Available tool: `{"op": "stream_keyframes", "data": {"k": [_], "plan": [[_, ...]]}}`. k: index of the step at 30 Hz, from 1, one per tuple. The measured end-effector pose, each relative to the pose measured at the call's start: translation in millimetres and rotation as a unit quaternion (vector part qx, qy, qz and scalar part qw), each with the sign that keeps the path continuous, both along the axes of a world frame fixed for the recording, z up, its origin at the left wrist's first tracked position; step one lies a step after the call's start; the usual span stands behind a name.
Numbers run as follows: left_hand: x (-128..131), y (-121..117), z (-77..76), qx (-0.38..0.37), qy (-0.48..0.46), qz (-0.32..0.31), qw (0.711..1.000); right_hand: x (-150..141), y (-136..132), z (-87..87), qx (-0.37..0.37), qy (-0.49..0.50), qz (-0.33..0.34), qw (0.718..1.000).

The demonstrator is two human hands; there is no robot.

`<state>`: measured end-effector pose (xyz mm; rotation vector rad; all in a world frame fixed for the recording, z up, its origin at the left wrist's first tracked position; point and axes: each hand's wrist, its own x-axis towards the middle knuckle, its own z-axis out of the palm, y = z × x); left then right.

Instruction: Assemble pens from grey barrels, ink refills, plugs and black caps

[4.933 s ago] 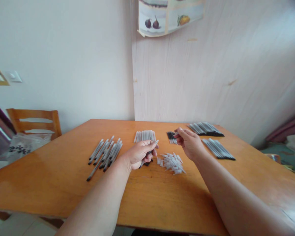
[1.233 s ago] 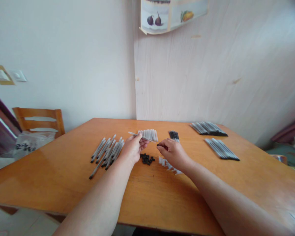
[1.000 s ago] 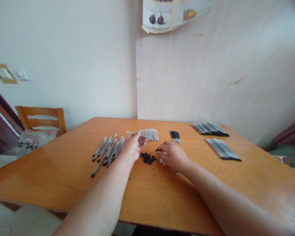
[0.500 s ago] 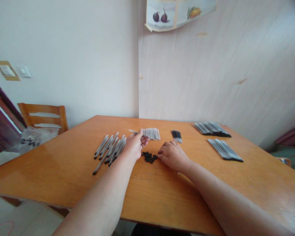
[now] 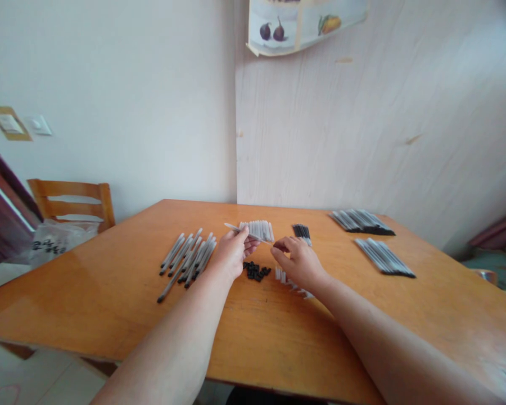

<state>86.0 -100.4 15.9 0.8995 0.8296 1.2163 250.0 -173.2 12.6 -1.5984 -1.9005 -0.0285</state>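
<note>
Head view: left hand (image 5: 231, 247) pinches a pen tube (image 5: 256, 236) between thumb and fingers, tube above the table (image 5: 240, 337), its far-left end sticking out past the thumb, other end pointing at the right hand (image 5: 298, 260). Right fingers are curled, thumb and index tips right at that tube end; can't tell if they touch it or grip anything small. Black plugs (image 5: 256, 272) lie in a pile below, between the hands; white tips (image 5: 283, 278) sit partly hidden under the right hand. Row of clear tubes (image 5: 263, 229) just behind the held one, dark refills (image 5: 301, 230) behind the right hand. Loose black-ended pens (image 5: 189, 257) left of the left hand.
</note>
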Motion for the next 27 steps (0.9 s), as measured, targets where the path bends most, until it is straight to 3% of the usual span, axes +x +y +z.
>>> {"op": "stream_keyframes", "data": {"k": [7,17,19,22,27], "plan": [[2,-1,-3.8,0.013,0.007,-0.014,1.0,2,2,0.6,0.018,0.012,0.001,1.0],[-15,17,2.8,0.005,-0.047,0.13,0.99,42,13,-6.3,0.029,0.024,-0.003,0.999],[-17,18,2.5,-0.001,-0.043,0.144,0.989,53,16,-7.1,0.024,0.024,-0.039,0.999],[-17,18,1.6,-0.016,-0.03,0.142,0.989,70,19,-7.0,-0.001,0.029,-0.153,0.988],[-16,15,1.4,-0.034,-0.001,0.112,0.993,94,22,-8.6,-0.078,0.05,-0.34,0.936]]}}
